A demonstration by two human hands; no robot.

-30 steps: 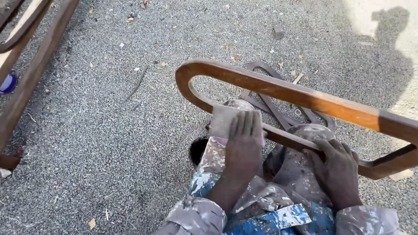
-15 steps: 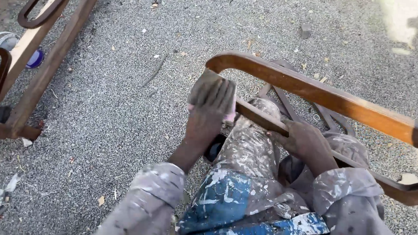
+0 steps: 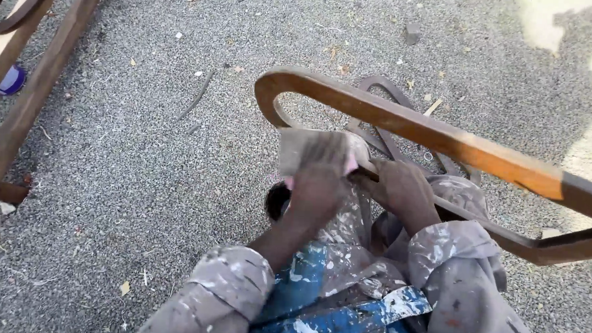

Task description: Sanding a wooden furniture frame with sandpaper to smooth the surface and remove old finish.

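A: What took up most of the view?

B: Grey gravel ground, with scraps and chips scattered over it. A long brown timber frame lay along the upper left edge, and a small blue lid or cap sat just beside it.

A: And nearer the person?

B: A curved wooden frame piece, brown with a rounded loop end, ran from the middle of the view out to the right edge, propped across paint-spattered trousers. Another dark looped piece lay flat on the gravel behind it.

A: How were the hands?

B: The left hand was pressed flat over a worn sheet of sandpaper, holding it against the lower rail near the loop end. It was blurred, so the exact finger positions couldn't be made out. The right hand was closed around the same lower rail, just beside the left, touching or nearly so.

A: Anything smaller?

B: A dark round opening, perhaps a tin, showed just below the left hand, mostly hidden by the knee.
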